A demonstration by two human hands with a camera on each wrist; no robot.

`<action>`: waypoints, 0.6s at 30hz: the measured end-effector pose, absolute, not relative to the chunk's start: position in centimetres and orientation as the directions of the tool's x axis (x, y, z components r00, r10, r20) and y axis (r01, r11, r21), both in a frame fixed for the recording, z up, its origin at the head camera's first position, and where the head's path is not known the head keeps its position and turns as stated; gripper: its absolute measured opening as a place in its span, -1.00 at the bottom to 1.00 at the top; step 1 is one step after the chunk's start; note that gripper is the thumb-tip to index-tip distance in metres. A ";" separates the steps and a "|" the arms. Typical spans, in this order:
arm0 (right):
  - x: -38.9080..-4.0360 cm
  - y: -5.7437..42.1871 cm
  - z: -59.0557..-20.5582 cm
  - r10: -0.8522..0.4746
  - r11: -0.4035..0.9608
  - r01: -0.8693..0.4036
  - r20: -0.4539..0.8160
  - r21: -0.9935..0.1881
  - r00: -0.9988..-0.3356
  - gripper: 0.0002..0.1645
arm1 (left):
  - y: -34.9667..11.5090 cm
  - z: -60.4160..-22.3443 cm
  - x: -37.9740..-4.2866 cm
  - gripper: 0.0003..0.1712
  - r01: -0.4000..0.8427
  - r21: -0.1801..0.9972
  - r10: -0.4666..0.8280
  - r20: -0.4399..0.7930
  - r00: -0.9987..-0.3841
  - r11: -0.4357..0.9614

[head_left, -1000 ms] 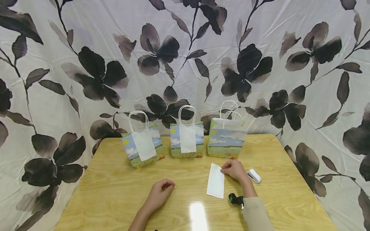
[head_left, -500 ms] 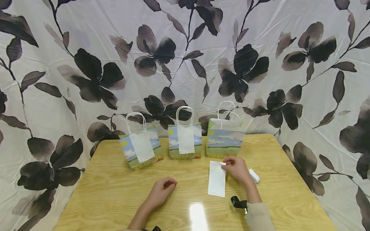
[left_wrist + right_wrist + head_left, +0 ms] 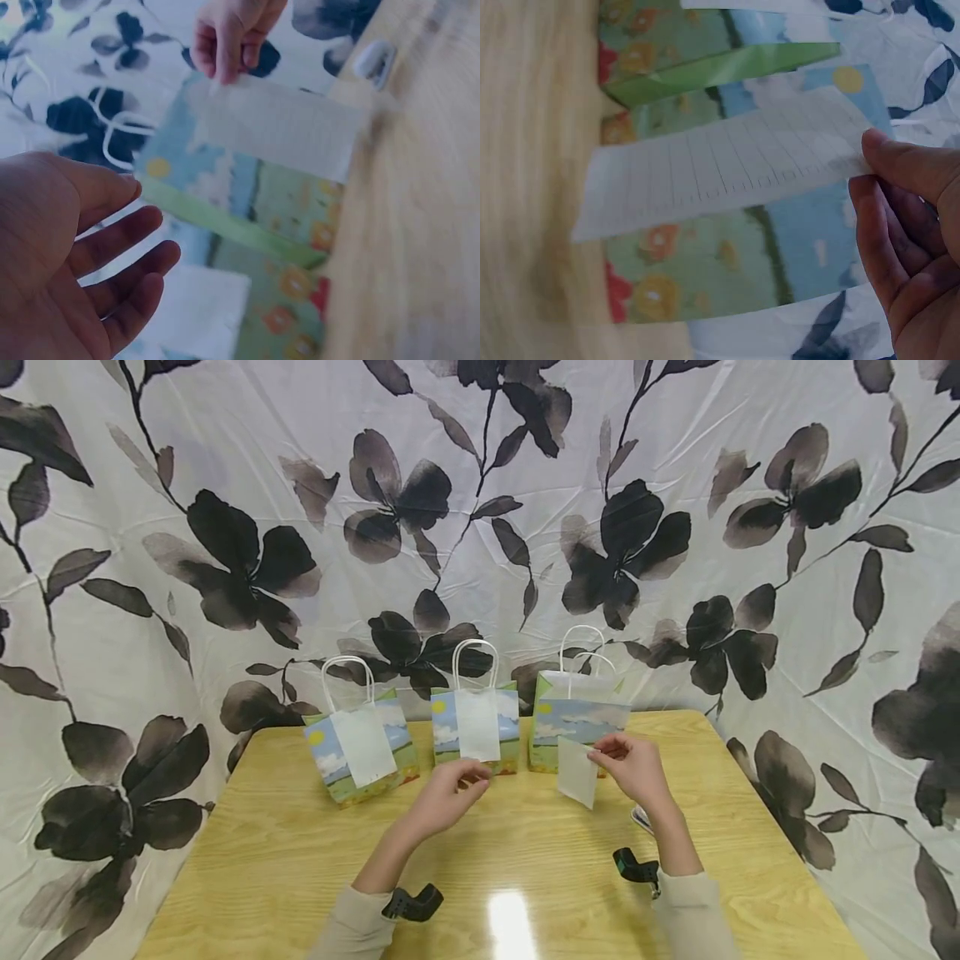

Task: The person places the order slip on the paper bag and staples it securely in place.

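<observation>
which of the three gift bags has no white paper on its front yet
The rightmost bag, beside the right hand holding a paper slip. The left bag and middle bag already carry slips.

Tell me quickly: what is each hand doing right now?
Left hand: open, fingers relaxed, holding nothing.
Right hand: pinching the white paper slip by its top edge.

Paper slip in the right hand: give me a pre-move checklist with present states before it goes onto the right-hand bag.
1. Right hand pinches the paper slip by its top edge: ok.
2. Slip lifted off the table: ok.
3. Right-hand bag upright, front bare: ok.
4. Left hand empty, fingers relaxed: ok.
5. Stapler within reach: mostly hidden behind the right wrist, cannot tell.
</observation>
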State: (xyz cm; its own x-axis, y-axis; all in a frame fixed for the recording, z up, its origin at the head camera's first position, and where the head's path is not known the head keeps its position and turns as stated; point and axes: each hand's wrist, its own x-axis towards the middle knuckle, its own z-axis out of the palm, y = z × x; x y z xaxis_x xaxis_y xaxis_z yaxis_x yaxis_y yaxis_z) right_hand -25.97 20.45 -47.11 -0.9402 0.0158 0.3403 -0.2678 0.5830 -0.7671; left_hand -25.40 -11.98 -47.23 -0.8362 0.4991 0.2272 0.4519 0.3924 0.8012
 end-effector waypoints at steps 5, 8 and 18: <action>-26.8 21.0 -45.5 -0.012 0.612 -0.351 0.436 -0.709 -0.900 -0.92 | -9.3 -43.8 -27.3 -0.80 0.509 0.762 0.513 0.275 -0.813 0.399; -27.2 21.3 -44.8 -0.031 0.616 -0.378 0.458 -0.691 -0.888 -0.93 | -7.5 -42.3 -28.5 -0.78 0.518 0.736 0.511 0.272 -0.815 0.436; -27.8 21.8 -43.9 -0.047 0.700 -0.402 0.524 -0.590 -0.851 -0.91 | -2.9 -41.3 -31.6 -0.56 0.556 0.713 0.427 0.383 -0.819 0.427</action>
